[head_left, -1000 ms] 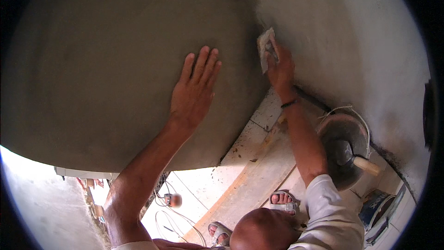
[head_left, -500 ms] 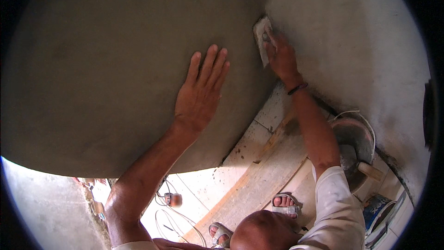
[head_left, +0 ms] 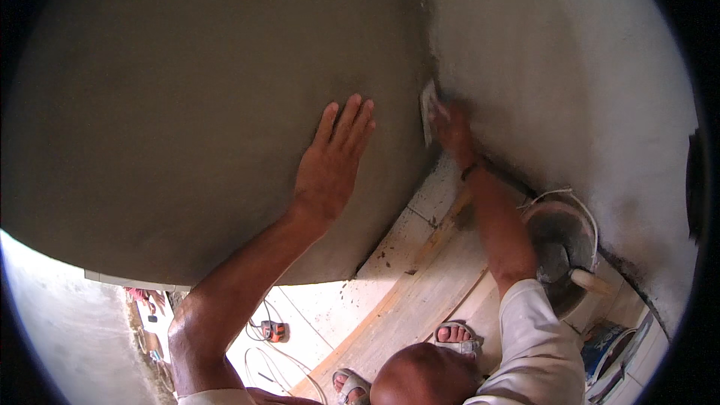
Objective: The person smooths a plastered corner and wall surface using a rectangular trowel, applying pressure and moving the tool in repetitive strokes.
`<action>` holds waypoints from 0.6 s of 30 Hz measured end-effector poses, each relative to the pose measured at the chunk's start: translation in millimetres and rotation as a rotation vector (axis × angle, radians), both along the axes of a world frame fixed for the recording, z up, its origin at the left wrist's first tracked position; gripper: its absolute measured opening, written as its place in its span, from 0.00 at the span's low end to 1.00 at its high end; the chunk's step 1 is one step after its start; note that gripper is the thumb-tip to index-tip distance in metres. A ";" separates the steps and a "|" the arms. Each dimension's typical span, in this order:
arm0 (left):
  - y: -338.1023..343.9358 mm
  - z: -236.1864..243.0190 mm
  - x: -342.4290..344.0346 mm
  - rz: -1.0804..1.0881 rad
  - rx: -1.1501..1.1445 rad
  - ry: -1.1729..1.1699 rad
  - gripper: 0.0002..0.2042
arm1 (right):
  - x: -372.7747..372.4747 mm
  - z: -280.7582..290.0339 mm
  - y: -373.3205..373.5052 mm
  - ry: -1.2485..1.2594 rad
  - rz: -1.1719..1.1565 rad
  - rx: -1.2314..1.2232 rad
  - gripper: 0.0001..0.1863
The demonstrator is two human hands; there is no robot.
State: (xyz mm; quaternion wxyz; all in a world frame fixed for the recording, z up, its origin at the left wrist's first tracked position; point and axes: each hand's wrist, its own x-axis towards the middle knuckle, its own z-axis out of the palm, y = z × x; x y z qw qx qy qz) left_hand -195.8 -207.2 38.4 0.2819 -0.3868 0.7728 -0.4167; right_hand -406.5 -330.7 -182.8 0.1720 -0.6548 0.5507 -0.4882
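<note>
My left hand (head_left: 330,161) lies flat against the dark grey plastered wall (head_left: 187,120), fingers stretched out, holding nothing. To its right, my right hand (head_left: 454,135) grips a small plastering float (head_left: 427,111), a pale flat plate seen nearly edge-on. The float stands upright in the corner where the dark wall meets the lighter plastered wall (head_left: 532,52). My fingers hide most of its handle. A dark bracelet (head_left: 469,171) circles my right wrist.
Below my right forearm stands a bucket (head_left: 581,221) with a cord handle and a wooden-handled tool (head_left: 592,282) in it. A wooden plank (head_left: 367,330) crosses the tiled floor. An orange-and-black device (head_left: 274,331) lies near loose cable (head_left: 281,360). A blue container (head_left: 600,345) stands lower right.
My right hand has moved down the corner with the float, which has turned more edge-on. My left hand sits slightly lower and further right in view, still flat on the wall.
</note>
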 end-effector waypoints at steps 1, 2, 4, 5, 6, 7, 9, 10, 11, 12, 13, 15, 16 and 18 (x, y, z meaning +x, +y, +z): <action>-1.0 -1.6 -5.6 -0.025 -0.014 0.036 0.36 | -16.0 -28.6 5.3 -0.041 0.066 -0.047 0.22; 0.7 -1.8 -7.3 -0.042 -0.021 0.059 0.35 | -22.5 -48.2 11.6 -0.006 0.024 -0.021 0.22; 3.5 1.1 -13.9 -0.072 0.000 0.154 0.33 | -41.2 -67.2 16.1 0.068 -0.075 0.032 0.23; 12.6 7.7 -8.0 -0.049 0.026 0.196 0.32 | -29.4 -44.2 17.0 0.030 -0.060 -0.022 0.23; 21.6 13.3 -3.0 -0.030 0.051 0.242 0.32 | -23.0 -19.8 17.2 -0.005 -0.048 -0.075 0.23; 33.1 16.6 5.4 -0.054 0.045 0.293 0.31 | -14.5 17.9 24.7 -0.040 -0.036 -0.123 0.23; 59.3 26.4 18.5 -0.113 0.030 0.393 0.31 | -9.9 110.7 29.1 -0.051 -0.026 -0.265 0.24; 72.0 28.4 18.1 -0.120 0.050 0.435 0.32 | -18.9 137.1 21.9 -0.034 -0.049 -0.300 0.24; 87.1 32.9 18.8 -0.121 0.066 0.470 0.34 | -22.5 157.8 12.4 -0.025 -0.067 -0.336 0.25; 100.1 38.6 18.6 -0.128 0.081 0.509 0.36 | -26.1 180.8 5.5 -0.020 -0.066 -0.379 0.25; 110.5 39.9 22.6 -0.110 0.083 0.541 0.38 | -24.4 196.9 -0.9 -0.017 -0.058 -0.415 0.24; 125.7 40.6 29.3 -0.081 0.096 0.602 0.42 | -24.6 196.9 -12.1 0.038 -0.052 -0.383 0.24; 133.2 47.1 30.6 -0.031 0.101 0.616 0.44 | -20.3 187.0 -22.1 0.073 -0.048 -0.325 0.24; 144.6 52.9 36.3 0.069 0.119 0.657 0.47 | -14.7 174.0 -30.0 0.095 -0.059 -0.266 0.24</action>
